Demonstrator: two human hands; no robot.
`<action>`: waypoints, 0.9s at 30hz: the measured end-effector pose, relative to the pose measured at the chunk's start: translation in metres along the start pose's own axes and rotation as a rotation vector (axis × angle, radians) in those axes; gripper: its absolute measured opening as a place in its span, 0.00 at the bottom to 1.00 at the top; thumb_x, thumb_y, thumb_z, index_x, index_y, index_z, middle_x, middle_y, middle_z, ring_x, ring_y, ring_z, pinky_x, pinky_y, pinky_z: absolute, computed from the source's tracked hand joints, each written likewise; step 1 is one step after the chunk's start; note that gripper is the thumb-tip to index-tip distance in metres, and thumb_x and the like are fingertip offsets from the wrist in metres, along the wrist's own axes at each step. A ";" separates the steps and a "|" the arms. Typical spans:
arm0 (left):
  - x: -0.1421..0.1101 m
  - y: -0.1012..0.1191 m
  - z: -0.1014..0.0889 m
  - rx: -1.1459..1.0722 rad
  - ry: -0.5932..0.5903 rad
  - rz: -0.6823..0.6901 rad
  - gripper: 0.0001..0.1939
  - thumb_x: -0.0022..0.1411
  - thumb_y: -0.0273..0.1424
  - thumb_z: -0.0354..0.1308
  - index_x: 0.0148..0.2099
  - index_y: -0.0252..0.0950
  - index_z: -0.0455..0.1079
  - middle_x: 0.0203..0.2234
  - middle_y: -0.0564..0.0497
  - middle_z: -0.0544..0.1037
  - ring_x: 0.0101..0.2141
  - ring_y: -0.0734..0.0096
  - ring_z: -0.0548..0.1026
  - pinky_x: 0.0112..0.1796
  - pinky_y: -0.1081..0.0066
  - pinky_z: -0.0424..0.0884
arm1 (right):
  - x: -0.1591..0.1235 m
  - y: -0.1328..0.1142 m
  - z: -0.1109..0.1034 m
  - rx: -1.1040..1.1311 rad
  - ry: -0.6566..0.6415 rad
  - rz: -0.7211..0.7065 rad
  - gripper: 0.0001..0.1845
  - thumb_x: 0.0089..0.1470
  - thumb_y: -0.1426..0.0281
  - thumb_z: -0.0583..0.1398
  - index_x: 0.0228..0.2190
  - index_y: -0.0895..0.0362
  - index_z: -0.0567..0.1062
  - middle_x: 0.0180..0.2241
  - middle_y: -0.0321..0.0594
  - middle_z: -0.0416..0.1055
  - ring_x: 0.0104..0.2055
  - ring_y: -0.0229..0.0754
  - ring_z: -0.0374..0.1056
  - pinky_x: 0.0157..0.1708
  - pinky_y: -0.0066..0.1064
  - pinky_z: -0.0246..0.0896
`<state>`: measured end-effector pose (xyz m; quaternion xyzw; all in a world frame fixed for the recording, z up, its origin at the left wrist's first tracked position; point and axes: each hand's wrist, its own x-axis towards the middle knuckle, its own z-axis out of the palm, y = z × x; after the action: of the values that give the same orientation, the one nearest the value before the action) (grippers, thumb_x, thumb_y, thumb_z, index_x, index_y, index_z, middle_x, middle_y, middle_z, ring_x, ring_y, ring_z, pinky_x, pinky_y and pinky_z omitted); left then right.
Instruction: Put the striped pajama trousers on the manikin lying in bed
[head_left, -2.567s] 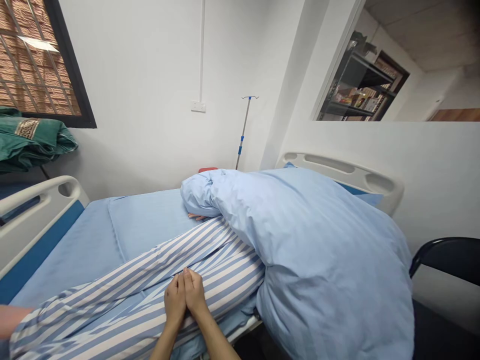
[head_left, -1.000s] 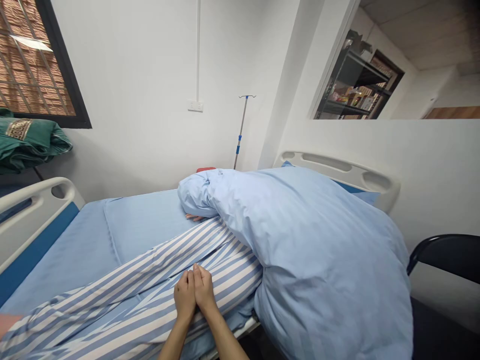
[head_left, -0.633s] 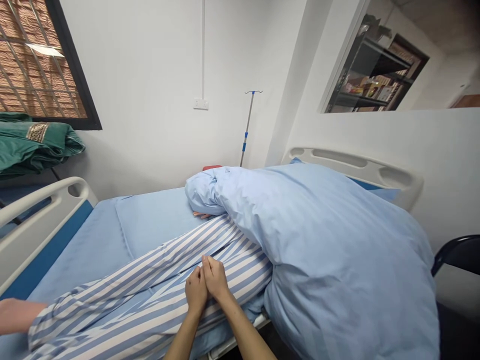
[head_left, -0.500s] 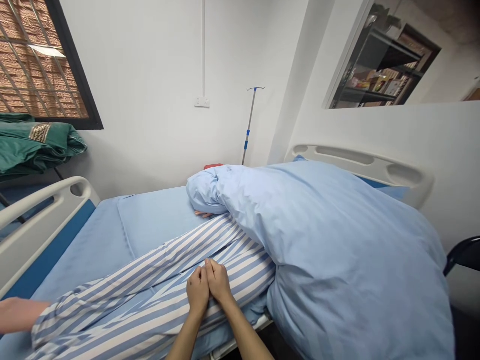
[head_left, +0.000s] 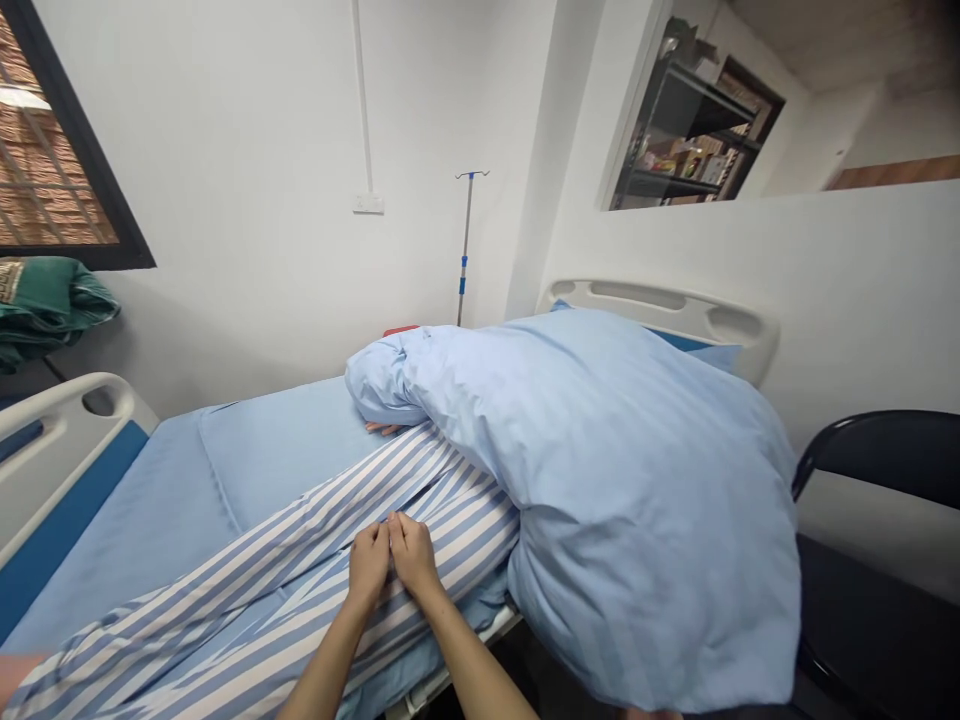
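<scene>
Hands (head_left: 411,556) seemingly higher on striped pajamas (head_left: 247,562)

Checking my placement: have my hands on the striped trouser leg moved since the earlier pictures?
Yes, slightly: the left hand and right hand sit closer to the pale blue duvet than before, further along the blue-and-white striped trouser leg.
</scene>
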<state>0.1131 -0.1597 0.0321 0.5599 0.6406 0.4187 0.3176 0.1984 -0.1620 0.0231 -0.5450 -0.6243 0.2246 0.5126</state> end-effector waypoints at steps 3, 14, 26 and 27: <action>0.004 0.014 0.002 -0.206 0.029 0.012 0.18 0.55 0.41 0.47 0.18 0.37 0.55 0.13 0.57 0.58 0.19 0.76 0.58 0.23 0.74 0.55 | 0.001 -0.001 -0.002 0.063 0.013 0.028 0.26 0.60 0.57 0.43 0.18 0.57 0.64 0.16 0.34 0.61 0.21 0.35 0.55 0.23 0.26 0.44; -0.012 -0.007 0.025 -0.051 0.120 -0.010 0.19 0.60 0.41 0.41 0.22 0.38 0.59 0.17 0.54 0.67 0.23 0.72 0.64 0.28 0.72 0.57 | 0.001 -0.001 -0.006 0.034 0.026 0.068 0.23 0.60 0.59 0.44 0.18 0.56 0.63 0.15 0.32 0.58 0.20 0.35 0.54 0.23 0.26 0.46; -0.015 -0.002 0.020 -0.003 0.116 0.033 0.18 0.60 0.39 0.42 0.20 0.38 0.56 0.15 0.55 0.65 0.21 0.74 0.61 0.26 0.73 0.55 | 0.010 -0.009 -0.013 -0.086 -0.066 0.027 0.25 0.60 0.60 0.44 0.17 0.56 0.64 0.16 0.33 0.60 0.20 0.34 0.55 0.22 0.26 0.44; -0.015 -0.002 0.020 0.008 0.111 0.037 0.18 0.60 0.38 0.42 0.20 0.38 0.56 0.15 0.55 0.64 0.21 0.75 0.61 0.26 0.73 0.54 | 0.012 -0.011 -0.017 -0.128 -0.080 0.008 0.25 0.60 0.60 0.44 0.17 0.56 0.65 0.16 0.34 0.61 0.21 0.34 0.56 0.23 0.26 0.44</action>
<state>0.1325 -0.1710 0.0205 0.5488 0.6484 0.4525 0.2714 0.2099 -0.1593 0.0436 -0.5698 -0.6551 0.2080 0.4504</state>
